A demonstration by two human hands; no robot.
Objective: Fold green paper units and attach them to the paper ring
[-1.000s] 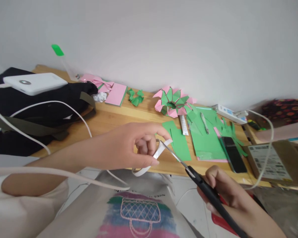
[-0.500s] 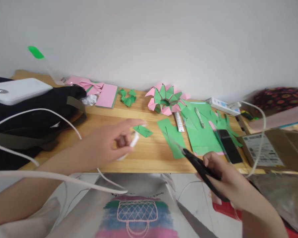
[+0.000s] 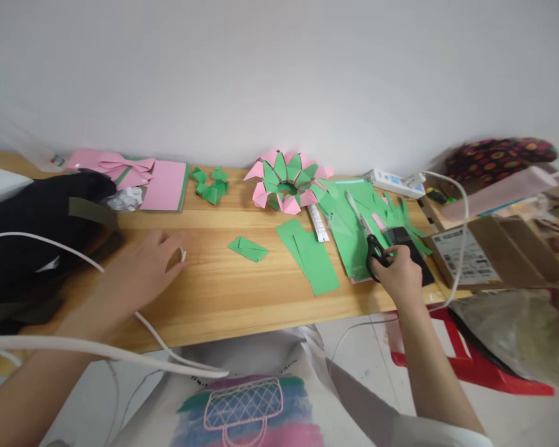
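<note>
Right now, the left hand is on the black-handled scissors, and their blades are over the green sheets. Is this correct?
Not quite: the right hand, not the left hand, is on the black-handled scissors, as the head view shows. Their blades are indeed over the green sheets.

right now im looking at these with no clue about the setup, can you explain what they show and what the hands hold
There is no machine: these are a person's bare hands, seen by one camera worn on the head that looks forward and down; every picture comes from it.

The right hand holds black-handled scissors by the handles, blades over green paper sheets. The left hand is toward the left of the wooden table; a small white edge shows at its fingers, too hidden to name.

The table also bears a pink-and-green folded-paper ring, a white tube, loose green paper pieces, crumpled white paper, a power strip, a smartphone partly behind the right hand and, far left, a black bag.
</note>
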